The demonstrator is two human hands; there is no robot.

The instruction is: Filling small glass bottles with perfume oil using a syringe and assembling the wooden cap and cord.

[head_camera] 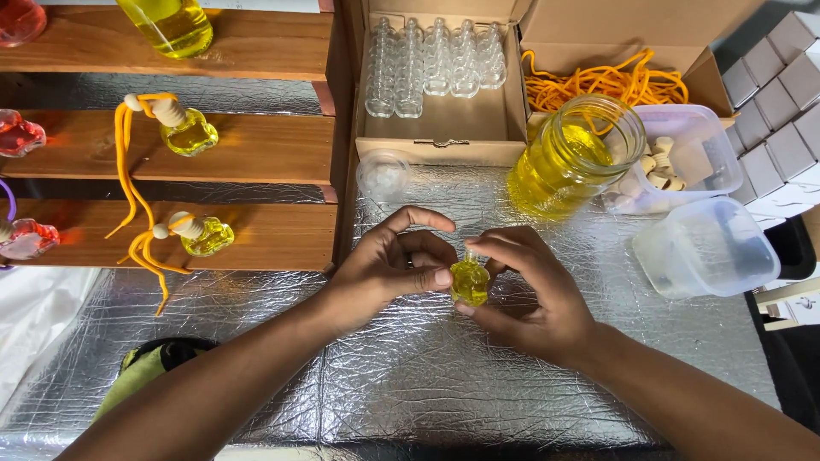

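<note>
**Yellow vial held in both hands over foil bench**

Yellow liquid fills a small glass vial (pixel 470 282), held between both hands just above the foil-covered bench (pixel 410 376), near its middle. Left hand (pixel 389 265) is closed on the vial's left side, thumb pressed against the glass, index finger arched above. Right hand (pixel 525 290) grips the vial from the right and below, its thumb and forefinger pinched at the neck. What sits in the neck cannot be made out.

Behind the hands, a large jar (pixel 572 154) of yellow liquid stands open on the bench. Just beside it, to the right, a clear tub (pixel 709 141) holds wooden caps (pixel 659 171); a second, empty tub (pixel 705 248) lies nearer the right edge. A cardboard box (pixel 440 128) at the back holds rows of empty vials (pixel 436 60), with orange cords (pixel 606 84) heaped in the next box. A small clear lid (pixel 383 177) lies in front of the box.

Wooden shelves (pixel 256 149) on the left carry two finished yellow vials (pixel 190 135) with wooden caps and orange cords, plus red ones (pixel 19 137) at the left edge.
</note>
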